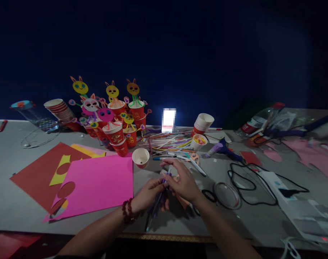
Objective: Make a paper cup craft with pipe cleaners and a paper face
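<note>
Gripping purple stems (pixel 156 205) with left hand (pixel 149 194) closed round them and right hand (pixel 183 183) pinching their tops just above; likely better done holding snug, working close to the fingertips.

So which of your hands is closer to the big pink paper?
Left. The left hand sits just right of the pink paper, holding purple sticks; the right hand is farther right, beyond the left one.

Craft workshop table (pixel 15 212): coloured paper sheets (pixel 99 185), bunny-decorated paper cups (pixel 115 133), straws (pixel 166 144), glue gun (pixel 223 150).
</note>
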Action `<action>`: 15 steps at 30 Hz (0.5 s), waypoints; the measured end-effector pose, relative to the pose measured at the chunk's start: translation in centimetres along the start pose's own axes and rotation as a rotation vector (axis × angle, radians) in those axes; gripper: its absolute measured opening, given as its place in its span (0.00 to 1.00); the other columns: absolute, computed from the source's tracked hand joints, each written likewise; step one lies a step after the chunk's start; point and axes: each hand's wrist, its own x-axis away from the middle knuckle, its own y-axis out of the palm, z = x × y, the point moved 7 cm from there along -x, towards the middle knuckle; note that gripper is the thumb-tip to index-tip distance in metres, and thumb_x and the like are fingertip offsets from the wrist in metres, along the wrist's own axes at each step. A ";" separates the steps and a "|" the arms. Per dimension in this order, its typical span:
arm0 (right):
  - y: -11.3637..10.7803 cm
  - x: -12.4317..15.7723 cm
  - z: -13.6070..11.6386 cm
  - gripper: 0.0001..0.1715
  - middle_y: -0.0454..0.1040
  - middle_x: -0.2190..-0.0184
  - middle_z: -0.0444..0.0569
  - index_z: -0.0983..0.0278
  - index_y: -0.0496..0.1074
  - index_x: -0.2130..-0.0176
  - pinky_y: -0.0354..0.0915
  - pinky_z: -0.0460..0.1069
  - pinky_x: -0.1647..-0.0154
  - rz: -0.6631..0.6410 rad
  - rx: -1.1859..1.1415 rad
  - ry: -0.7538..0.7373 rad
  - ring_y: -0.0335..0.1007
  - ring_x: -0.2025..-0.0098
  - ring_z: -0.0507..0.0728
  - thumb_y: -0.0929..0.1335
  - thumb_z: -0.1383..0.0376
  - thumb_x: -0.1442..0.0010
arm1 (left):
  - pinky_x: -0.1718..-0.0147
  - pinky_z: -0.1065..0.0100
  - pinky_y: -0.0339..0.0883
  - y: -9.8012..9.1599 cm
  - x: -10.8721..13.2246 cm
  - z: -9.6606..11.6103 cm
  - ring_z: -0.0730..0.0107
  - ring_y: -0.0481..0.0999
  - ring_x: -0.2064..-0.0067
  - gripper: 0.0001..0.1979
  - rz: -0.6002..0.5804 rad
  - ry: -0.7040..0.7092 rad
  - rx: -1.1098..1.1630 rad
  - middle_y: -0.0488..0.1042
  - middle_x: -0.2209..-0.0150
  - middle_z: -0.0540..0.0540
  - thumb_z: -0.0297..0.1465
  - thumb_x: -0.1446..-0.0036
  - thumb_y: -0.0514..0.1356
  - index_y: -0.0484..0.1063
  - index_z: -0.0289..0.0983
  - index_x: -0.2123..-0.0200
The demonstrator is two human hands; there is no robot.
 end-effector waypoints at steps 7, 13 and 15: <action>-2.8 -0.8 -1.3 0.05 0.74 0.55 0.52 0.60 0.73 0.63 0.63 0.57 0.45 -0.040 -0.120 -0.155 0.69 0.48 0.61 0.66 0.67 0.38 | 0.84 0.74 0.67 0.1 0.3 -0.2 0.72 0.75 0.80 0.16 -0.039 -0.045 0.081 0.78 0.67 0.43 0.42 0.42 0.63 0.71 0.32 0.64; -2.5 -0.6 -1.5 0.15 0.73 0.50 0.52 0.60 0.72 0.53 0.60 0.58 0.41 -0.288 -0.029 -0.255 0.65 0.44 0.61 0.68 0.71 0.41 | 0.84 0.74 0.69 0.3 0.4 -0.4 0.72 0.76 0.80 0.16 -0.082 -0.066 0.052 0.78 0.67 0.43 0.42 0.41 0.62 0.71 0.33 0.63; -1.8 -0.6 -1.7 0.14 0.74 0.51 0.52 0.60 0.72 0.54 0.61 0.57 0.42 -0.322 -0.023 -0.265 0.66 0.45 0.61 0.68 0.71 0.42 | 0.84 0.75 0.69 0.4 0.4 -0.4 0.73 0.76 0.80 0.18 -0.093 -0.069 0.042 0.78 0.66 0.43 0.44 0.42 0.63 0.71 0.33 0.64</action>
